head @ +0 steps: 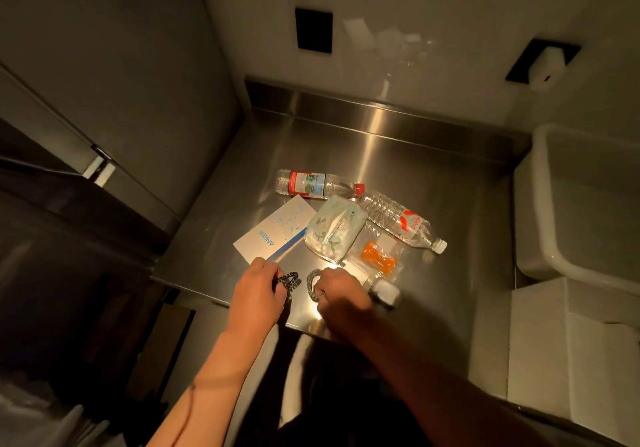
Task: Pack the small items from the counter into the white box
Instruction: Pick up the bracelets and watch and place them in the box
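On the steel counter lie two plastic water bottles, one with a red cap and one with a white cap. Near them are a white and blue Anker box, a pale tissue pack and an orange item in a clear bag. My left hand pinches a small black clip near the front edge. My right hand curls round a silvery ring-shaped item. A small white and grey object sits just right of that hand. The white box stands at the right.
A large pale tub sits at the right, behind the white box. A raised steel backsplash closes off the counter's far side. Dark cabinets and a drop-off lie to the left of the counter.
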